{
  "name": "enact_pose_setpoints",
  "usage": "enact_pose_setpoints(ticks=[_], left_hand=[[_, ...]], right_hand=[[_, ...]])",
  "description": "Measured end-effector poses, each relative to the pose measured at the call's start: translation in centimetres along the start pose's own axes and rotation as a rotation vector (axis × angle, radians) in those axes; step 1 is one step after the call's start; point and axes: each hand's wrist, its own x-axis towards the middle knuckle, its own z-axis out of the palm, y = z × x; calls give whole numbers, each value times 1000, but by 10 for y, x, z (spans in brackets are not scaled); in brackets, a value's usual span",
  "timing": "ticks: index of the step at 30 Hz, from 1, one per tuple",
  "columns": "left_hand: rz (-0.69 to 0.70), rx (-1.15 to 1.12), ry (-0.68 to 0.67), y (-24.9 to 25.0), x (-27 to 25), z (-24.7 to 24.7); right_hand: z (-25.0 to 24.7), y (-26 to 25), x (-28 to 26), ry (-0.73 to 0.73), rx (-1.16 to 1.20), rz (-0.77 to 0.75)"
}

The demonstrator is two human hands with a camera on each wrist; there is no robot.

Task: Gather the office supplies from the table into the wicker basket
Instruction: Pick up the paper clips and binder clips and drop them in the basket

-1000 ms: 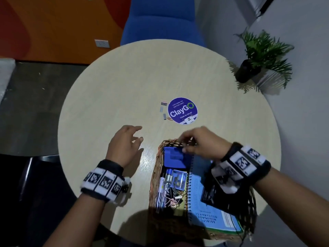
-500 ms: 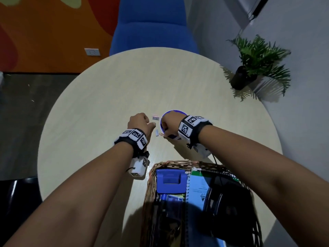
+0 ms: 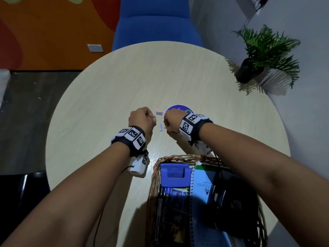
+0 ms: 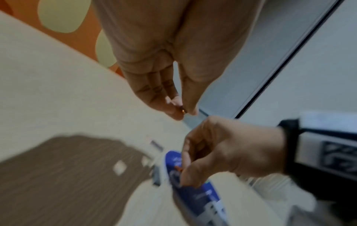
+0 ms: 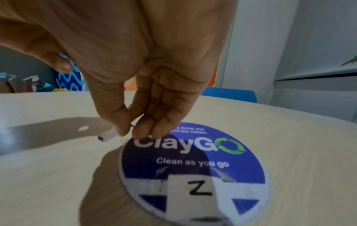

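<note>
Both hands hover close together at the table's middle, beside a round blue ClayGo sticker (image 3: 179, 108). My left hand (image 3: 153, 118) pinches a tiny copper-coloured paper clip (image 4: 183, 110) between thumb and fingertips. The right hand (image 3: 165, 122) is curled down at the sticker's edge, pinching an orange wire clip (image 4: 178, 168) that touches the tabletop. One short grey staple strip (image 3: 160, 127) lies between the hands, and another (image 3: 159, 113) lies just beyond them. The wicker basket (image 3: 157, 162) stands near me, holding a blue stapler (image 3: 173, 173), a spiral notebook (image 3: 201, 184) and dark items.
The round pale wood table (image 3: 106, 86) is bare on its far and left parts. A blue chair (image 3: 154, 24) stands behind it and a potted fern (image 3: 258, 56) at the right by the wall. Both forearms pass beside and over the basket.
Both hands left the basket area and reached forward to the small items by the sticker. Since half a second ago they have barely shifted, closing their fingers on the clips.
</note>
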Motion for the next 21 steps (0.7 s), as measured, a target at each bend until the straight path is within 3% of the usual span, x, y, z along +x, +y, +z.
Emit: enact_pose_setpoints(ticks=[5,10,15,21], left_hand=[[178,-164,-121,25,-49,-39],[250,-135,-370,27,-131,-58],[227,-102,-540,8,-189,-41],[290,57,-633,-9,-209,-38]], right_hand=[[-21,3,-22,96,123,24],[-39,19,-64,222,277,-135],[-27,14,-126,180,568,-198],[3,7,-179,76,806,-191]])
